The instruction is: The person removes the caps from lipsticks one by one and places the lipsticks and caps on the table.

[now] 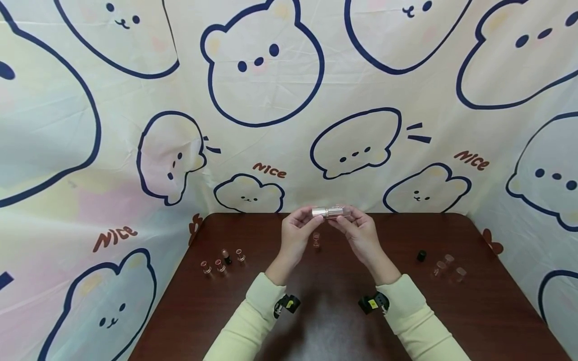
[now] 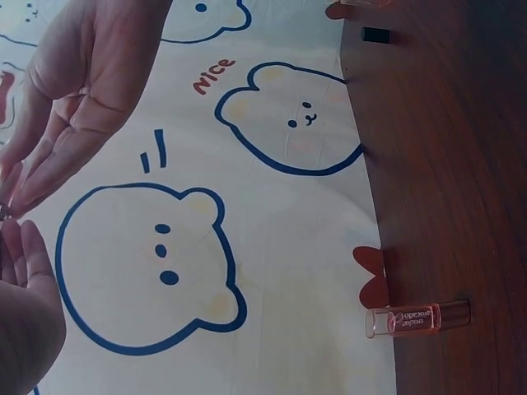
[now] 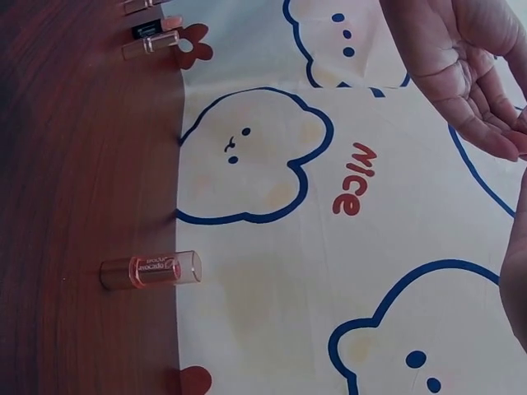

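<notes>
Both hands hold a lipstick tube (image 1: 328, 212) level above the far side of the table. My left hand (image 1: 296, 233) pinches its shiny silvery-pink end between thumb and fingers. On the clear-capped end, my right hand (image 1: 358, 233) has its thumb and fingertips. The wrist views show the left hand (image 2: 25, 321) and right hand (image 3: 517, 271) near the frame edges, with the tube mostly hidden. Below the hands, another lipstick (image 1: 316, 240) with a clear cap stands upright on the table; its pink body carries white lettering in the left wrist view.
Several uncapped lipsticks stand at the left of the brown table (image 1: 334, 321), one a dark-based lipstick (image 1: 227, 256). At the right are a dark cap (image 1: 421, 255) and three clear caps, including a front clear cap (image 1: 459, 274). A bear-printed cloth (image 1: 266, 100) hangs behind.
</notes>
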The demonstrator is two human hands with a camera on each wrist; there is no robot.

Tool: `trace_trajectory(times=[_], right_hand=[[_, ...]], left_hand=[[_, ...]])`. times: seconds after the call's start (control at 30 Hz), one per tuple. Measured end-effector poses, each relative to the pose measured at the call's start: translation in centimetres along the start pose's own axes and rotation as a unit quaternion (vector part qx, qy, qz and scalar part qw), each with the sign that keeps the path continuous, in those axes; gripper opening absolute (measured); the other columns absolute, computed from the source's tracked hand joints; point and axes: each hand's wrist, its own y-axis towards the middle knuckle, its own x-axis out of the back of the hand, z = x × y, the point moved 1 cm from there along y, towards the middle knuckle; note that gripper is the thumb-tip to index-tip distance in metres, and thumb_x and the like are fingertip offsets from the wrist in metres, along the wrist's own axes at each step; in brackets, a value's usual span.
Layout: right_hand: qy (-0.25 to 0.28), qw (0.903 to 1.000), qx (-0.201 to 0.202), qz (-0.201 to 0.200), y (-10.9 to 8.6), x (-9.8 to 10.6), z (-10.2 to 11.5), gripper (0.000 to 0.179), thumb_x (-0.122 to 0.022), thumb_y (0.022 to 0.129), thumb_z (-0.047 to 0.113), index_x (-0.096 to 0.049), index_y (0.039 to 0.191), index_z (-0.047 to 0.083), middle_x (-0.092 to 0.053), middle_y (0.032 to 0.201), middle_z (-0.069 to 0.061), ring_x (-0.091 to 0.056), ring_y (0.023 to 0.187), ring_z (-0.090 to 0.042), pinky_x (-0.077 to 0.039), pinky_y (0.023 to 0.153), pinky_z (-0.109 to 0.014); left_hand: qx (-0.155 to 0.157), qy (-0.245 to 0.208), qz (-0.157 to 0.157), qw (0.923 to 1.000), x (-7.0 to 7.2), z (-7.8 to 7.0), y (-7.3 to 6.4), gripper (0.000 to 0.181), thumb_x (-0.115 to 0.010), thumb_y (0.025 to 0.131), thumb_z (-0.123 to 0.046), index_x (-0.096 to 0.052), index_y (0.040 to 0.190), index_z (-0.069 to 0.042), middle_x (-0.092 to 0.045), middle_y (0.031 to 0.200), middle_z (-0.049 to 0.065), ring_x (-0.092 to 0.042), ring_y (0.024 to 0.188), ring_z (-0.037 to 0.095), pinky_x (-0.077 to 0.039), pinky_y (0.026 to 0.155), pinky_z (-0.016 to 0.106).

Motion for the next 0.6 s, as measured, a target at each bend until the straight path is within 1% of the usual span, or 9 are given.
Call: trace_trajectory(times=[0.03,0.13,0.2,0.27,0.33,0.43,0.6], right_hand=[[0.001,1.0,0.003,0.0,0.0,0.1,0.0,0.033,-0.061,0.094,0.002,-0.055,0.124,-0.011,-0.066,0.112,-0.006,-0.066,0.102,-0.019,-0.05,0.09,-0.035],[0.01,0.9997,0.021,-0.008,0.2,0.5,0.4,0.026,-0.06,0.095,0.003,-0.062,0.119,-0.004,-0.068,0.113,-0.007,-0.066,0.104,-0.02,-0.049,0.09,-0.034],[0.015,0.9989,0.04,-0.022,0.4,1.0,0.7,0.024,-0.06,0.095,0.003,-0.063,0.118,-0.003,-0.068,0.113,-0.009,-0.066,0.104,-0.021,-0.049,0.09,-0.034],[0.019,0.9976,0.057,-0.035,0.5,1.6,1.1,0.025,-0.06,0.095,0.002,-0.062,0.118,-0.006,-0.069,0.113,-0.011,-0.066,0.104,-0.022,-0.05,0.089,-0.034],[0.019,0.9969,0.065,-0.04,0.6,2.1,1.4,0.026,-0.059,0.095,0.001,-0.06,0.119,-0.008,-0.068,0.114,-0.011,-0.066,0.104,-0.022,-0.05,0.089,-0.034],[0.016,0.9971,0.063,-0.038,0.6,2.7,1.7,0.027,-0.059,0.095,0.001,-0.06,0.12,-0.009,-0.068,0.115,-0.011,-0.066,0.105,-0.022,-0.049,0.09,-0.034],[0.013,0.9979,0.051,-0.037,0.2,3.5,1.8,0.029,-0.06,0.095,0.004,-0.061,0.123,-0.006,-0.067,0.118,-0.012,-0.065,0.107,-0.022,-0.048,0.091,-0.035]], left_hand=[[-0.001,-0.006,-0.003,1.0,0.1,0.0,0.0,0.027,-0.069,0.089,0.0,-0.062,0.111,0.013,-0.069,0.095,0.003,-0.065,0.083,0.014,-0.054,0.078,0.025],[-0.009,-0.043,-0.021,0.9988,0.5,-0.2,0.2,0.028,-0.068,0.088,0.002,-0.06,0.111,0.017,-0.068,0.094,0.006,-0.067,0.083,0.015,-0.054,0.081,0.029],[-0.018,-0.07,-0.038,0.9967,1.0,-0.3,0.3,0.027,-0.066,0.089,0.004,-0.058,0.111,0.018,-0.068,0.094,0.008,-0.068,0.085,0.016,-0.054,0.083,0.032],[-0.025,-0.089,-0.053,0.9943,1.7,-0.5,0.3,0.025,-0.064,0.089,0.007,-0.058,0.11,0.018,-0.067,0.095,0.01,-0.068,0.087,0.018,-0.054,0.085,0.034],[-0.029,-0.096,-0.058,0.9933,2.2,-0.7,0.3,0.022,-0.063,0.089,0.008,-0.059,0.109,0.016,-0.067,0.096,0.011,-0.067,0.088,0.019,-0.053,0.086,0.037],[-0.027,-0.095,-0.057,0.9935,2.8,-0.8,0.2,0.02,-0.063,0.089,0.008,-0.06,0.109,0.014,-0.067,0.097,0.011,-0.067,0.09,0.019,-0.052,0.088,0.041],[-0.019,-0.093,-0.061,0.9936,3.5,-0.7,0.0,0.024,-0.063,0.089,0.008,-0.058,0.11,0.016,-0.067,0.099,0.011,-0.067,0.091,0.02,-0.052,0.088,0.042]])
